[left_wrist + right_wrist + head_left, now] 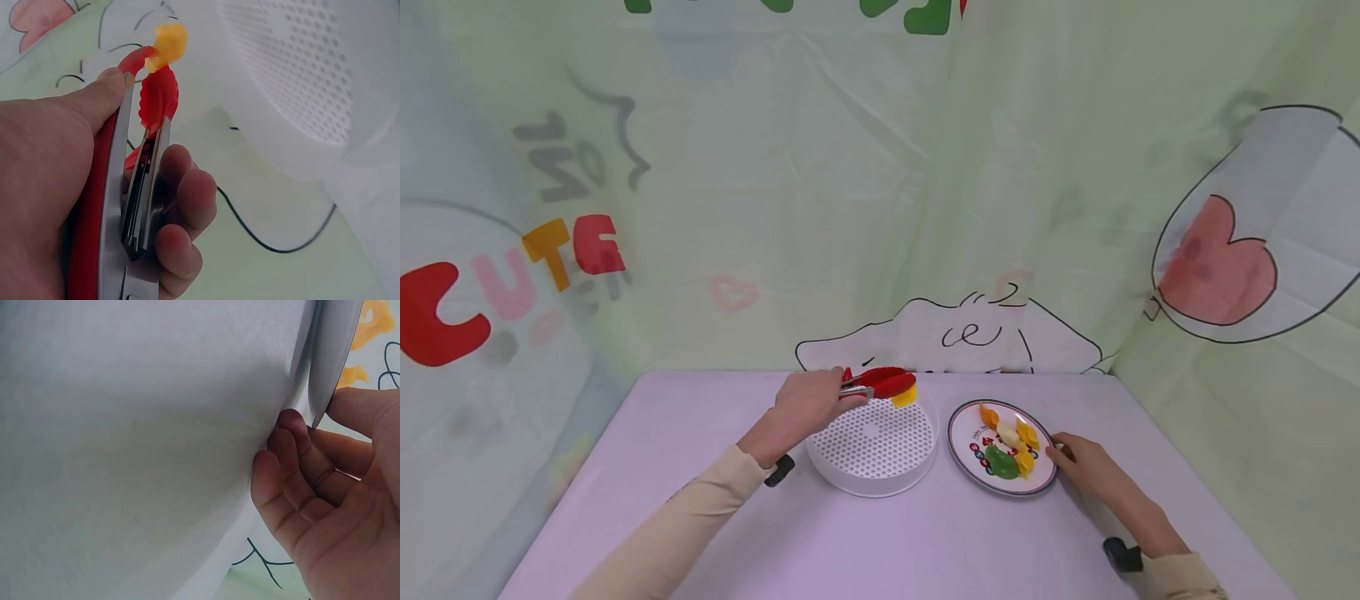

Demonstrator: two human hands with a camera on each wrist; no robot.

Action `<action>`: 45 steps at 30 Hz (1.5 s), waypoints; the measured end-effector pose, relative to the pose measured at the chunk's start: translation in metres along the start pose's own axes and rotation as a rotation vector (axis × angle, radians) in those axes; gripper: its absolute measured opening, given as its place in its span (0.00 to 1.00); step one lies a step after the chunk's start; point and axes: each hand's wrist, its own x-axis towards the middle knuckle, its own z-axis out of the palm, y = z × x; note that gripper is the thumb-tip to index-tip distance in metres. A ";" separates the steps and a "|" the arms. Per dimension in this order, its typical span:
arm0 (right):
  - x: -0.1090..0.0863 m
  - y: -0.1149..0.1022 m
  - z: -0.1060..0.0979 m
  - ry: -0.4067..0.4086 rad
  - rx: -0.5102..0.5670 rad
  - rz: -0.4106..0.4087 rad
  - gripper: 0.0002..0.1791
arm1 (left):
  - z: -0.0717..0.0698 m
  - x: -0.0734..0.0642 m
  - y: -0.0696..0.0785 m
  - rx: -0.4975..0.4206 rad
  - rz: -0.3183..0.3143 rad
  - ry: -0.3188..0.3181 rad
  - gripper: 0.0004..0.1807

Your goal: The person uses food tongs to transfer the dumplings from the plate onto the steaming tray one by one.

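Observation:
My left hand (808, 402) grips a pair of metal tongs (886, 383) with red tips and red handle sides. At the tips is a small yellow toy food piece (170, 45), over the far right rim of a round white steamer tray (871, 487) with a perforated base. On the right, my right hand (1093, 473) pinches the dark-edged rim of a white plate (964, 468), thumb on top and fingers beneath. The plate carries a green piece (1002, 463), an orange piece (988, 416), a cream piece (1008, 436) and several yellow pieces (1025, 462).
A pale lilac cloth covers the table (880, 550). Light green printed curtains (760, 200) hang behind it and along both sides. The tray and plate stand side by side with a narrow gap between them.

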 end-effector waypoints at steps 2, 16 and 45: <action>0.000 0.001 0.000 0.002 0.002 0.000 0.25 | 0.004 -0.002 -0.008 0.026 -0.014 -0.008 0.30; 0.000 0.000 -0.001 0.007 -0.004 -0.020 0.26 | 0.016 -0.015 -0.030 0.044 -0.075 -0.121 0.30; 0.001 0.000 -0.002 -0.013 -0.021 -0.029 0.25 | 0.014 -0.017 -0.042 0.023 -0.080 -0.159 0.28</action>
